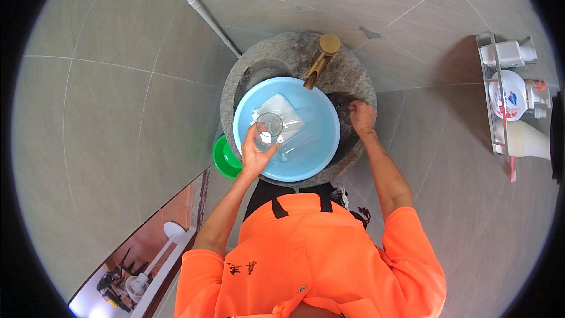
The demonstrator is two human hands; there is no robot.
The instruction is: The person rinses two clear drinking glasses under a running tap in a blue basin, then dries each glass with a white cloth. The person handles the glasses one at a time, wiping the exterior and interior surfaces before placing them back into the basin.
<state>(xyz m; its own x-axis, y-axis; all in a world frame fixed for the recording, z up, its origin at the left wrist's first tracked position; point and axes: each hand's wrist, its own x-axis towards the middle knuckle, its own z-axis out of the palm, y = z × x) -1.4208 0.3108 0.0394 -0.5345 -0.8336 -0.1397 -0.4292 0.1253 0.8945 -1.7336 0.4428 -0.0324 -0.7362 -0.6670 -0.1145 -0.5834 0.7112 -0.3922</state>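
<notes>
My left hand point(257, 156) grips a clear drinking glass point(269, 127) over the left part of a light blue plastic basin point(331, 129). Inside the basin lie a folded white cloth or packet point(276, 108) and what look like more clear glasses point(297, 143), partly see-through against the blue. The basin sits in a round grey stone sink point(288, 41). My right hand point(362, 118) is closed at the sink's right side, between basin and rim; a see-through shape shows by its fingertips, too faint to name.
A brass-coloured tap point(321, 62) rises at the back of the sink. Below its left edge is a green bowl point(226, 160). A wall rack point(493, 76) at the far right holds several white bottles point(507, 95). A white pipe point(197, 6) runs along the left wall corner.
</notes>
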